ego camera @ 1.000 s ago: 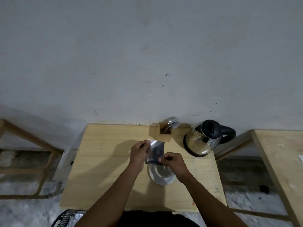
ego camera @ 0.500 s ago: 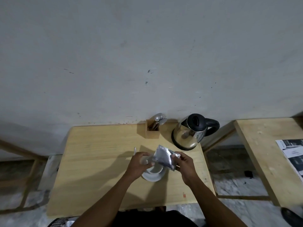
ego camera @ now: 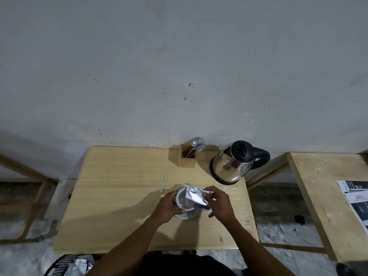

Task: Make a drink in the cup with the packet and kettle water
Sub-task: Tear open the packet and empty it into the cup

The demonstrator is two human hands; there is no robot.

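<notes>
A white cup [ego camera: 181, 198] stands on a white saucer [ego camera: 187, 216] on the wooden table [ego camera: 119, 196]. My left hand [ego camera: 169, 206] wraps around the cup's left side. My right hand [ego camera: 220, 202] grips a silver foil packet [ego camera: 196, 198], which lies tilted over the cup's right rim with its open end pointing into the cup. Whether anything falls from the packet cannot be made out. A steel kettle [ego camera: 233, 164] with a black lid and handle stands at the table's back right, apart from both hands.
A wooden holder with spoons and a fork [ego camera: 188, 156] stands at the back edge beside the kettle. A torn-off packet strip [ego camera: 163, 183] lies left of the cup. A second table with printed paper [ego camera: 356, 200] is at the right. A black basket [ego camera: 65, 264] sits below left.
The torn strip now lies on the table. My left hand went from the packet to the cup, and my right hand tipped the packet down over the cup.
</notes>
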